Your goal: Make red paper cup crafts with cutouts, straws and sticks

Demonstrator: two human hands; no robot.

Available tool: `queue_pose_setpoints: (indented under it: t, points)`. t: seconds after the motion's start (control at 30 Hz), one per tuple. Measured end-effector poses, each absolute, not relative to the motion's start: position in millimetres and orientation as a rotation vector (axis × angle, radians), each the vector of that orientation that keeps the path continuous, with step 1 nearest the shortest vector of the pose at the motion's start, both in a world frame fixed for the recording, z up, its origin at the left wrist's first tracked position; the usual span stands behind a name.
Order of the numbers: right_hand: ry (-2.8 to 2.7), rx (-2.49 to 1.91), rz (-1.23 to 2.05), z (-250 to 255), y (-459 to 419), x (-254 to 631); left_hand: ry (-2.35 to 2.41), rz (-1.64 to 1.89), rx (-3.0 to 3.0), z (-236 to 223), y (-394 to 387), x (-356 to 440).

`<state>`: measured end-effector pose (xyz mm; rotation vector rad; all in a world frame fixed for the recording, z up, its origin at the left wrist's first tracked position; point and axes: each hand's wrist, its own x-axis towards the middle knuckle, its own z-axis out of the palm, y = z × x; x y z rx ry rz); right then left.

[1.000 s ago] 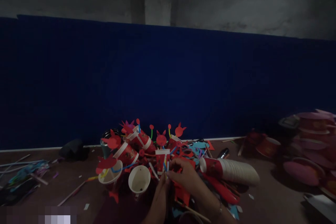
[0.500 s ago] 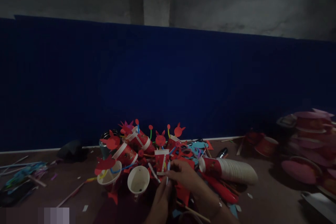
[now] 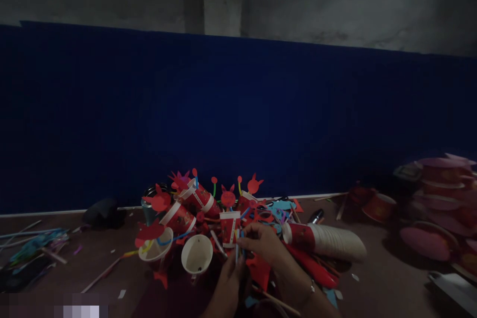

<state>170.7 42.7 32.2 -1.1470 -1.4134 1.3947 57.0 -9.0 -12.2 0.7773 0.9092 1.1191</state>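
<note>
Close together at the front middle, my left hand (image 3: 228, 278) and my right hand (image 3: 263, 246) are both closed on thin straws. A white straw (image 3: 237, 253) stands up from the left fingers, and a blue straw (image 3: 242, 239) shows at the right fingertips. Just behind the fingers is a red-and-white paper cup (image 3: 230, 221). A red paper face (image 3: 228, 199) with pointed ears rises above it. Left of my hands a white-lined paper cup (image 3: 197, 255) stands with its mouth toward me. Red paper pieces (image 3: 259, 273) lie under my right hand.
Several cups with red cutouts (image 3: 179, 218) crowd the middle left. A stack of paper cups (image 3: 331, 241) lies on its side at right, behind a red tool-like object (image 3: 316, 268). Decorated red bowls (image 3: 443, 184) pile up far right. Coloured strips (image 3: 37, 246) lie at left. A blue panel (image 3: 238, 109) backs the table.
My hands stay almost in place while the fingers shift around the thin straws. The blue straw, hidden half a second ago, now shows beside the white one.
</note>
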Motion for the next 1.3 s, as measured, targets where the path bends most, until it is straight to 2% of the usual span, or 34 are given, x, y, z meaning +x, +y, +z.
queue_pose_setpoints:
  t: [0.27, 0.53, 1.07, 1.3]
  points:
    - [-1.358, -1.150, 1.542, 36, 44, 172, 0.801, 1.065, 0.761, -17, -7, 61]
    - [-1.395, -1.196, 1.582, 49, 38, 174, 0.878, 1.180, 0.678, -19, -8, 55]
    - [-1.571, -1.282, 1.246, 49, 38, 178, 0.797, 1.059, 0.715, -14, -6, 61]
    - [-1.637, -1.317, 1.224, 56, 33, 174, 0.755, 1.066, 0.673, -22, -5, 64]
